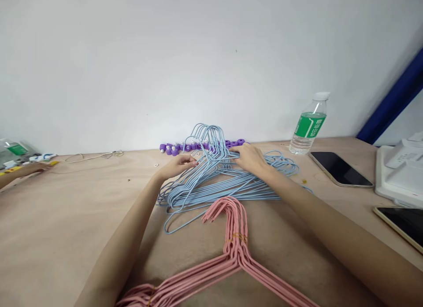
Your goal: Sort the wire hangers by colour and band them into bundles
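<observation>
Nearest the camera, pink hangers [238,255], stacked and bound at the necks, hooks curling toward the left, shoulders running out past the bottom edge. Behind everything, a plain pale wall [198,56]; before it, a table [66,219] with a creased tan covering. Toward the far side, beyond the pink stack, blue hangers [205,193] in a loose heap, hooks raised in a fan, lower wires overlapping and spreading rightward, one loop jutting out at the front left. At far right, a dark blue bar [393,98], slanting down to the back of the table; nearer, a white device [401,180] of unclear kind. Right of the heap, a clear bottle [309,124] with green label and white cap; just beside it, a dark-screened phone [340,168], flat, and a second phone [401,223], cut off by the frame. Right hand [253,159] curled in, pinching wires beside the hook cluster. Left hand [175,167] opposite, fingers bent, fingertips at the wires; impossible to tell pinch from mere touch. At far left, another person's hand [35,168]. Along the wall's foot, purple spool-like pieces [187,146], some behind the hooks. Farther left, thin pale cord [99,156]. Around the pink necks, yellow bands [239,237].
</observation>
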A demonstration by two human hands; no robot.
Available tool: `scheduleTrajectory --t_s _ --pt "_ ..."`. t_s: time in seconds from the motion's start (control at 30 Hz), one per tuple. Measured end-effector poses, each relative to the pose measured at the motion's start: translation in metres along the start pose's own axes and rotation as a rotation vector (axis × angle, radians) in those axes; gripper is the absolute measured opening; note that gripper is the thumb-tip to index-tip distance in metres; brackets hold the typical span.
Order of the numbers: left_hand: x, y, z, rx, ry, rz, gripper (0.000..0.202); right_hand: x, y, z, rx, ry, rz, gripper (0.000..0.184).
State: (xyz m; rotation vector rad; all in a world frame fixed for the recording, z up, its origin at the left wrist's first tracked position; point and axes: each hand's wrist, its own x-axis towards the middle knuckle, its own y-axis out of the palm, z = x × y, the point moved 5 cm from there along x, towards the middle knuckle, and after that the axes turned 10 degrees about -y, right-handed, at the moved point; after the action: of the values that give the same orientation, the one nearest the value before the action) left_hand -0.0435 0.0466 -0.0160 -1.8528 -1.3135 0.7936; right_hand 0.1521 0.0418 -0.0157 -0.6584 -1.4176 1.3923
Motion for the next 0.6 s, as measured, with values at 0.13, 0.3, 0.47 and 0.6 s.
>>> scheduleTrajectory --t_s 0.13,0.3,0.47,0.6 --pt "0.003 0.003 0.008 0.043 -0.015 0.046 0.013 -0.001 -0.003 0.001 -0.02 0.045 0.016 0.032" --pt "0.006 0.011 0.017 0.138 -0.04 0.066 0.016 0.0 -0.002 0.003 -0.045 -0.007 0.038 0.033" --pt "0.004 0.009 0.011 0.06 -0.01 0.054 0.013 0.0 0.003 0.003 -0.028 -0.062 0.1 0.036" --pt "-0.001 0.004 0.01 -0.065 0.004 0.054 0.008 0.0 0.004 0.003 -0.003 -0.085 0.132 0.033"
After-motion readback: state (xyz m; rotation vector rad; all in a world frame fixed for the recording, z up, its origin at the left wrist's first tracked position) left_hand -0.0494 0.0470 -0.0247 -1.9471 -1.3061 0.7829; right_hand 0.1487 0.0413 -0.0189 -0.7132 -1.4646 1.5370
